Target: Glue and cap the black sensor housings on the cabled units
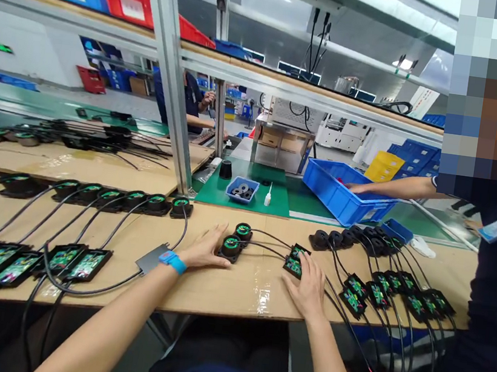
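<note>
Two round black housings with green circuit boards inside, a near one (231,246) and a far one (243,231), stand together on the cardboard-covered bench. My left hand (204,247), with a blue band at the wrist, lies at their left side, fingers spread and the thumb by the near housing's base. Grey cables run right from the housings to two rectangular black cases with green circuit boards (293,266). On the right edge of these cases rest the stretched fingers of my right hand (310,284), partly covering them.
Several similar cabled units, housings (109,198) and board cases (90,264), line the left; more board cases (379,293) lie right. Behind are a small blue tray (241,198) of dark rings and a bottle (268,197). A co-worker's arm (395,187) reaches into a blue bin (335,200).
</note>
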`<state>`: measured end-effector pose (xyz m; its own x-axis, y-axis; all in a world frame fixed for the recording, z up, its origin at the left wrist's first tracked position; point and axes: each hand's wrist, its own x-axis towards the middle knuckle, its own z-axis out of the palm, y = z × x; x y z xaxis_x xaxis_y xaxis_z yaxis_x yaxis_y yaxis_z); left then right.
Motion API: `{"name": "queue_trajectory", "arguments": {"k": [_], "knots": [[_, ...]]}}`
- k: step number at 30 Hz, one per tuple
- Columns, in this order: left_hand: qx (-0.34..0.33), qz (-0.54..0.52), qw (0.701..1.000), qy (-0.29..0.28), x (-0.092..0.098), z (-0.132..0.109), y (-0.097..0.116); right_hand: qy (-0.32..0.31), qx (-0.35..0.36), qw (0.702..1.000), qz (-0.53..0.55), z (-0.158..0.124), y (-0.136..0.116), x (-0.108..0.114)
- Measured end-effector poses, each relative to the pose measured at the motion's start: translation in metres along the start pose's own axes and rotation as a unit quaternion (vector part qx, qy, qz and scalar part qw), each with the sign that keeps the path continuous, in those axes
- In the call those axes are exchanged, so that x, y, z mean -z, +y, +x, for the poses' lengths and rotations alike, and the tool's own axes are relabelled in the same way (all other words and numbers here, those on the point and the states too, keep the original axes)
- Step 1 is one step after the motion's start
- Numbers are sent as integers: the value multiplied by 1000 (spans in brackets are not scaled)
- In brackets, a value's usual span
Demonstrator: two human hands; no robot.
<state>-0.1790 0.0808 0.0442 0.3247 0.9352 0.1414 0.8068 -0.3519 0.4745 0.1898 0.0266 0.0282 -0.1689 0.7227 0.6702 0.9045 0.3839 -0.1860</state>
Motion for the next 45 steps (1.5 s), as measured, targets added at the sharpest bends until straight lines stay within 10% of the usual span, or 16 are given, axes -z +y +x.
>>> {"name": "queue_trajectory", "arguments": {"k": [11, 45], "knots": [[-20, 53, 996, -68, -12, 19, 8, 4, -8, 999, -44, -4, 5, -12], [71, -5, 997, -42, -23, 0, 42, -10, 95, 993, -66, -1, 24, -7]]}}
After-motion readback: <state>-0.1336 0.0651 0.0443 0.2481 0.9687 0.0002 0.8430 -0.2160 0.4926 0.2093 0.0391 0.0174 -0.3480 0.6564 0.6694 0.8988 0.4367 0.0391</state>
